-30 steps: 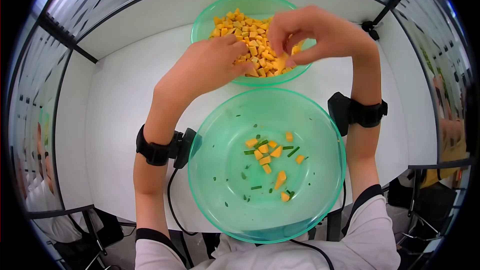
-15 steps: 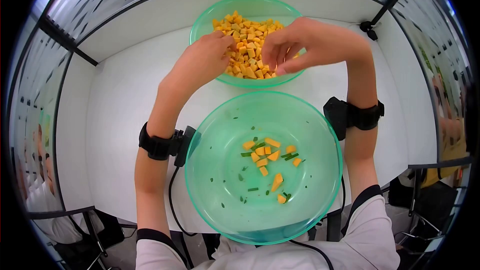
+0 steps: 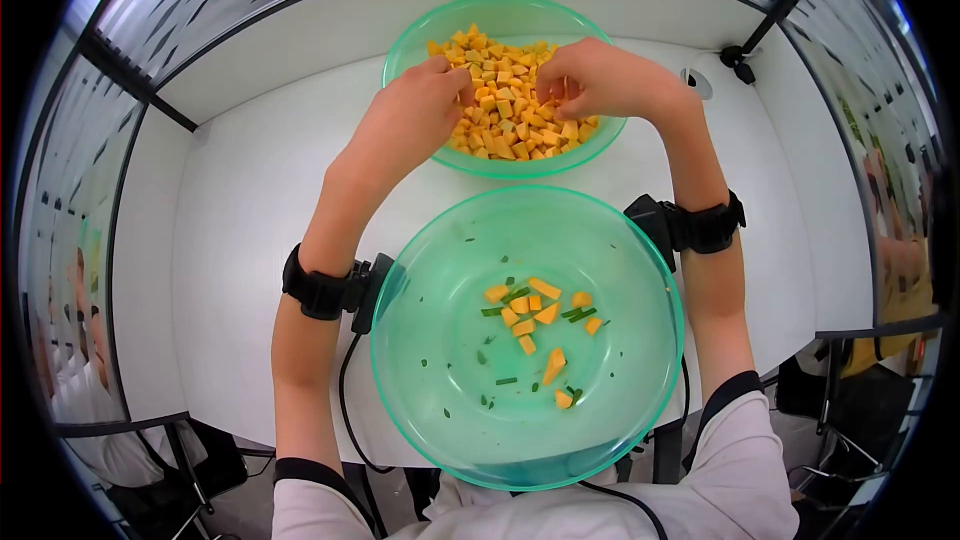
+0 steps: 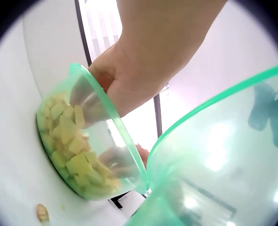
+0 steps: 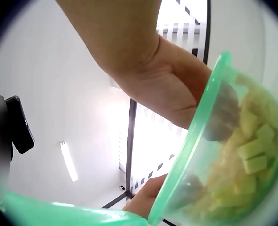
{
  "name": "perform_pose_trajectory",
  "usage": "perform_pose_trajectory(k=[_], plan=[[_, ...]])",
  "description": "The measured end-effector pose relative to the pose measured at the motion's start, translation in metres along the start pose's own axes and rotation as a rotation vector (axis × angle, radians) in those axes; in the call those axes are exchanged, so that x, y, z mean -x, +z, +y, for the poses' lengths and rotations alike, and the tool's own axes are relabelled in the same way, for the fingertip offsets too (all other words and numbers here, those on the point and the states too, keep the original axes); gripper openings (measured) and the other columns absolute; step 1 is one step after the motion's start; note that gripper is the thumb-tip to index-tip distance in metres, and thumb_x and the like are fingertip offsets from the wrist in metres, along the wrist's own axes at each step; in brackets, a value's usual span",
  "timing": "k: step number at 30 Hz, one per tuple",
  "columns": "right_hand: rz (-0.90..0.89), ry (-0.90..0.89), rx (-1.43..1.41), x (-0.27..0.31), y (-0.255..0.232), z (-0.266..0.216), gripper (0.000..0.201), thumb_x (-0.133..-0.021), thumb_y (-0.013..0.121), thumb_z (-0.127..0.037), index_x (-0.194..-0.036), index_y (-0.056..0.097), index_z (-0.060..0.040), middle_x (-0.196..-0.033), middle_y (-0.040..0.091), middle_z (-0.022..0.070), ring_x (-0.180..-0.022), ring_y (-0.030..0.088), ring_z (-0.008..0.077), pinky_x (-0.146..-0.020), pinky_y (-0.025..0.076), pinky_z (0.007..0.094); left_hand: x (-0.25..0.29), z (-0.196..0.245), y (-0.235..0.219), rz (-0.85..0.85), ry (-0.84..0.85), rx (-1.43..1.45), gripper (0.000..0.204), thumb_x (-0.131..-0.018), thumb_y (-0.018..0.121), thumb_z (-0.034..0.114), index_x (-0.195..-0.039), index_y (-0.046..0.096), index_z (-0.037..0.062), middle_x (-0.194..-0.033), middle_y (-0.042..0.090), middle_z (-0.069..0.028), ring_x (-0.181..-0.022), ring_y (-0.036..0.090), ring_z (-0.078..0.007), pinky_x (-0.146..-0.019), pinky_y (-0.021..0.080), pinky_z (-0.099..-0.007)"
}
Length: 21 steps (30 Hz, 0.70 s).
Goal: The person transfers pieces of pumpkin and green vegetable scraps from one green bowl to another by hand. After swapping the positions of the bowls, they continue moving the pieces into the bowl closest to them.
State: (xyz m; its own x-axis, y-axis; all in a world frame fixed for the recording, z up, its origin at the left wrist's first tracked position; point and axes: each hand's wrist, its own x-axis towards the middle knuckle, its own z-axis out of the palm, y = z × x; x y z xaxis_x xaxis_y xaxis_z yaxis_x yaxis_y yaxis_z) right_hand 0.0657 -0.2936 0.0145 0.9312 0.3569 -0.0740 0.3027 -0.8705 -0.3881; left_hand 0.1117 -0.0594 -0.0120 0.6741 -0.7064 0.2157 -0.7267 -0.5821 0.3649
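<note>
Orange-yellow cubes (image 3: 505, 110) fill much of the far green bowl (image 3: 508, 169). My left hand (image 3: 405, 120) reaches over its left rim, bent fingers down at the cubes; fingertips are partly hidden. In the left wrist view that hand (image 4: 134, 70) dips behind the clear wall near the cubes (image 4: 73, 141). On the right side, my right hand (image 3: 610, 82) has its thumb and fingers bent loosely over the cubes, no piece visible in them. The right wrist view shows this hand (image 5: 172, 84) crossing the rim (image 5: 191, 141). The near green bowl (image 3: 420, 420) holds several orange pieces (image 3: 547, 313) and green bits (image 3: 506, 381).
The near bowl stands between my forearms, close to the far bowl. Black cameras are strapped to the left (image 3: 320, 290) and right (image 3: 705, 227) forearms, with cables hanging. White panels (image 3: 250, 50) border the white table (image 3: 240, 240). A small tan bit (image 4: 43, 213) lies beside the far bowl.
My right hand has moved inward over the cubes; the orange piece at its fingertips is no longer visible. My left hand has shifted slightly left. Pieces in the near bowl sit differently.
</note>
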Motion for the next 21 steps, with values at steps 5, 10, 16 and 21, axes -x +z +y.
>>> perform_pose_trajectory(k=[5, 10, 16, 21], plan=[[0.0, 0.008, 0.016, -0.003, 0.003, -0.003, 0.015, -0.071, 0.068, -0.011, -0.083, 0.064, -0.0016, -0.074, 0.06, 0.0089, -0.07, 0.059, 0.0207, -0.061, 0.047, 0.0318, 0.0, 0.0, -0.009, 0.066, 0.09, 0.041, 0.011, -0.08, 0.063, 0.003, -0.09, 0.058, 0.0024, -0.087, 0.059, -0.0092, -0.082, 0.06, -0.0228, -0.075, 0.049, -0.0333], [0.02, -0.05, 0.011, -0.003, 0.004, 0.0, 0.016, -0.07, 0.068, -0.009, -0.081, 0.06, -0.0009, -0.073, 0.058, 0.0089, -0.068, 0.057, 0.0219, -0.059, 0.046, 0.0335, 0.002, 0.011, -0.034, -0.188, 0.279, 0.579, 0.014, -0.083, 0.066, 0.005, -0.096, 0.063, 0.0009, -0.094, 0.063, -0.0051, -0.086, 0.061, -0.0148, -0.082, 0.05, -0.0278], [0.016, -0.087, 0.008, -0.005, 0.004, 0.002, 0.017, -0.068, 0.067, -0.005, -0.08, 0.057, -0.0009, -0.075, 0.057, 0.0092, -0.067, 0.055, 0.0217, -0.058, 0.044, 0.0329, 0.005, 0.02, -0.037, -0.432, 0.386, 0.657, 0.017, -0.083, 0.068, 0.011, -0.097, 0.064, 0.002, -0.09, 0.065, -0.0046, -0.082, 0.061, -0.0153, -0.079, 0.05, -0.0282], [0.002, -0.061, -0.023, -0.004, 0.002, -0.003, 0.019, -0.065, 0.068, -0.002, -0.083, 0.062, -0.0019, -0.081, 0.062, 0.0107, -0.079, 0.06, 0.0268, -0.066, 0.048, 0.0364, 0.001, 0.013, -0.021, -0.093, 0.246, 0.358, 0.008, -0.085, 0.064, 0.008, -0.09, 0.063, 0.0017, -0.085, 0.065, -0.007, -0.074, 0.06, -0.0185, -0.07, 0.048, -0.0301]])
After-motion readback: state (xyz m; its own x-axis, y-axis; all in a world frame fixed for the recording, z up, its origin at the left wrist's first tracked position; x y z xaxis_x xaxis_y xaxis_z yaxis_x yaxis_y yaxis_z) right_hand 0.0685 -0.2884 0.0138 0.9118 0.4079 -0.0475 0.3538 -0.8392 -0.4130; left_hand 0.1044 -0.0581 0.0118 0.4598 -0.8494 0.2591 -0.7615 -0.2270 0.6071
